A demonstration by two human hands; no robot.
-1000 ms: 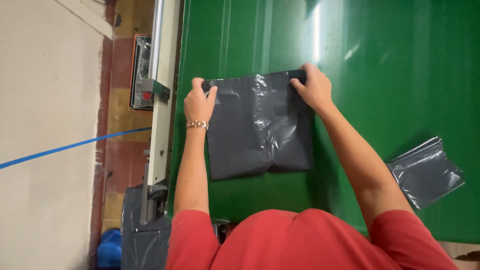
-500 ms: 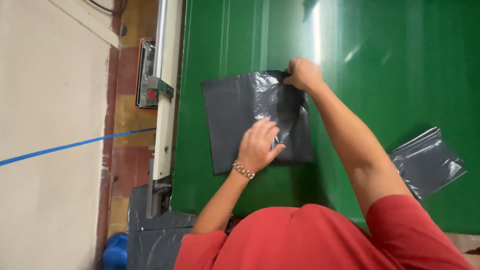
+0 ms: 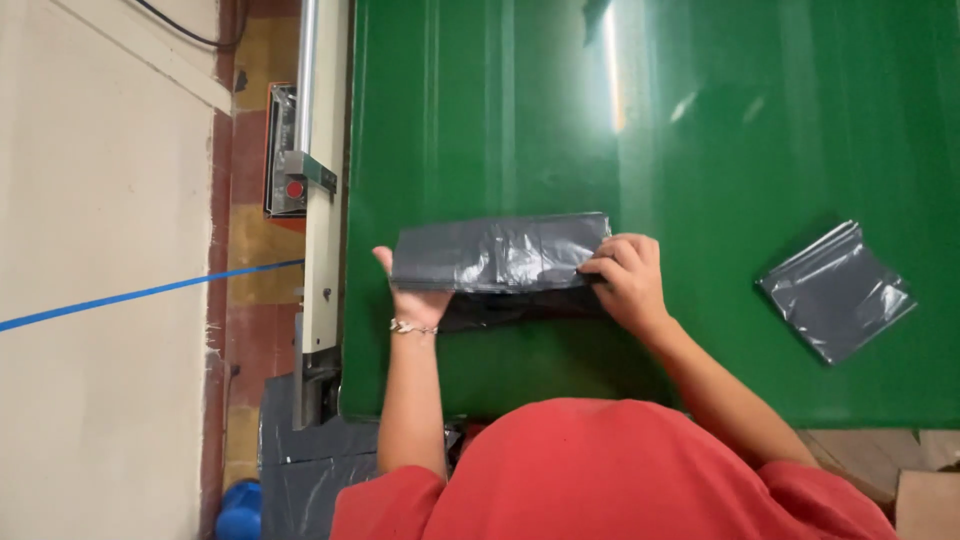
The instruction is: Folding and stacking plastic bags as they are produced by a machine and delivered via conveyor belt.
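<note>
A person in a red shirt [image 3: 620, 470] leans over a glossy green table [image 3: 700, 130], both hands on a grey plastic bag [image 3: 500, 255] that lies doubled over into a long flat strip near the table's front-left part. The left hand [image 3: 415, 295] sits at the strip's left end, partly tucked beneath it, with the thumb up along the short edge and the fingers hidden under the plastic, so it seems to cradle that end (how tightly, I cannot tell). A thin bracelet [image 3: 412, 327] circles that wrist. The right hand [image 3: 622, 275] is at the opposite end, fingers curled and pinching the folded layers at the strip's right edge. The two hands are well apart, one at each end of the bag, which spans the whole gap between them.

Off to the right on the same table, well clear of the hands, lies a second grey bag [image 3: 838, 290], folded into a small tilted square. Along the table's left edge runs a pale metal rail [image 3: 322, 200] with a red button [image 3: 294, 189] on a box beside it. A blue line [image 3: 130, 296] crosses the pale floor.
</note>
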